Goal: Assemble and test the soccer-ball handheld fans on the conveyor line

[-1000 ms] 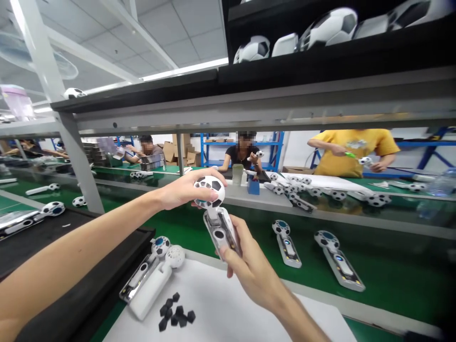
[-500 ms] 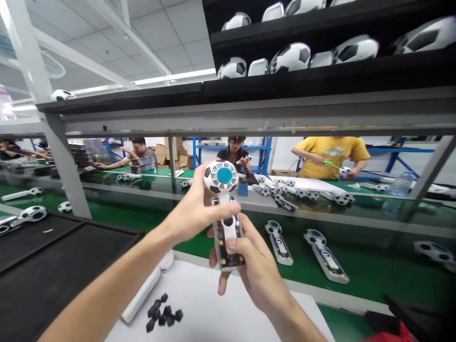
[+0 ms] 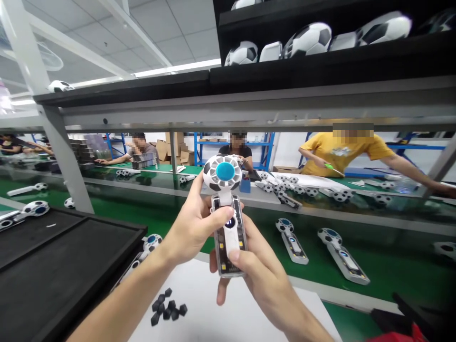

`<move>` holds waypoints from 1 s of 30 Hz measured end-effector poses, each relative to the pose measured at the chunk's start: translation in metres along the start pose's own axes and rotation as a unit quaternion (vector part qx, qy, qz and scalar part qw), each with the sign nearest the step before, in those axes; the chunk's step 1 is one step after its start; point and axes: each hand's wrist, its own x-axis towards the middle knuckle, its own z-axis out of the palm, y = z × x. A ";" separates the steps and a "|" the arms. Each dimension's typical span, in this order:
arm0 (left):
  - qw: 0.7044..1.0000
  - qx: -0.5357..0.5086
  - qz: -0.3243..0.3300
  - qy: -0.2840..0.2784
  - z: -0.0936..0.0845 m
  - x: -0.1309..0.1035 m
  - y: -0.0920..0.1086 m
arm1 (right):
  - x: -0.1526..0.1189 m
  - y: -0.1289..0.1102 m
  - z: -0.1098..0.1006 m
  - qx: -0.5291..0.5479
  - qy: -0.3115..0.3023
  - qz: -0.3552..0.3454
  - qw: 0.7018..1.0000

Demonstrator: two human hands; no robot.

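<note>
Forearms (image 3: 131, 289) run off the bottom of the view, and the left one partly covers a second unit (image 3: 153, 241) lying beside the black tray (image 3: 74, 219). Most fingers of the left hand (image 3: 190, 225) and right hand (image 3: 263, 268) are behind the football-patterned device (image 3: 233, 240), whose back is hidden too. The left thumb laps over the small round display (image 3: 231, 223), so its lit characters cannot be made out in full. A co-worker in black (image 3: 245, 152) is partly hidden behind the device's head; at the right edge another unit (image 3: 445, 249) is cut off, as is something red (image 3: 415, 333) in the lower corner, too little in view to name. Both hands are closed round the device, thumbs on its front, holding it up nearly upright above the white sheet (image 3: 210, 304). Its rounded head is white with black patches, and a bright blue disc (image 3: 225, 170), ringed by pale grey segments, faces the camera. Below a short white neck, the clear-edged body shows dark innards with small yellow squares, split by a white central strip. Black pentagonal pieces (image 3: 166, 311) lie loosely clustered on the sheet; two similar units (image 3: 294, 244) (image 3: 346, 260) rest on the green worktop (image 3: 318, 274).
</note>
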 end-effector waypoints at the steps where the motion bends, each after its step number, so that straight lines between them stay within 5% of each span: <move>1: 1.000 0.003 0.003 0.002 -0.001 -0.001 -0.001 | 0.001 0.001 0.000 0.003 0.005 0.001 1.000; 16: 0.999 0.015 -0.028 -0.012 0.001 -0.008 -0.017 | 0.003 0.005 -0.001 -0.081 0.065 -0.010 0.995; 24: 0.990 -0.026 -0.106 0.084 0.004 0.001 -0.022 | 0.001 0.009 -0.004 -0.154 0.028 0.003 0.988; 27: 0.985 0.034 -0.048 0.160 0.004 0.001 -0.018 | 0.002 0.007 -0.011 -0.298 0.013 -0.058 0.953; 30: 0.960 0.020 0.029 0.277 0.000 -0.012 -0.007 | 0.006 0.000 -0.027 -0.457 0.132 -0.195 0.858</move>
